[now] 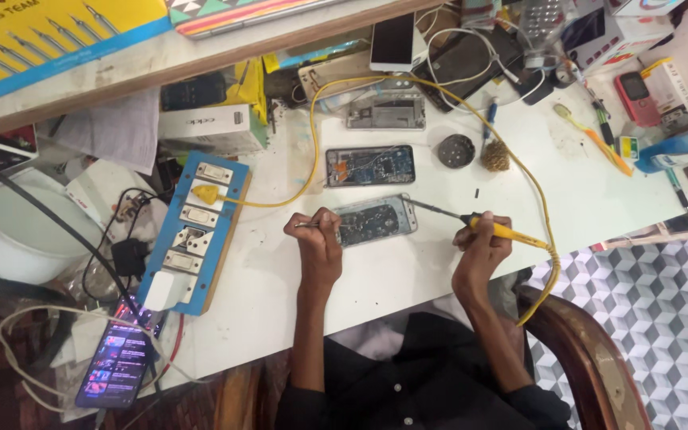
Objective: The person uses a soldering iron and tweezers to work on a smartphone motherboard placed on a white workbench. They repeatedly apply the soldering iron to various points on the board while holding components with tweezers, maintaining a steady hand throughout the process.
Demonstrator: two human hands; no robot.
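Observation:
An opened phone [376,219] lies on the white workbench [408,271] with its insides showing. My left hand [318,243] grips thin metal tweezers [309,224] whose tips reach the phone's left edge. My right hand [481,241] holds a yellow-handled soldering iron [497,229]; its dark tip points left to the phone's upper right corner. The iron's yellow cord [547,263] loops down past my right wrist and arcs back across the bench. A second opened phone [370,165] lies just beyond the first one.
A blue switch-and-socket board [197,231] with a yellow plug stands at left. A lit phone [115,368] lies near the front left edge. Farther back are a phone frame [386,111], a white phone [392,41], a round black tin [455,150], brass wool [496,157], boxes and a red phone [637,97].

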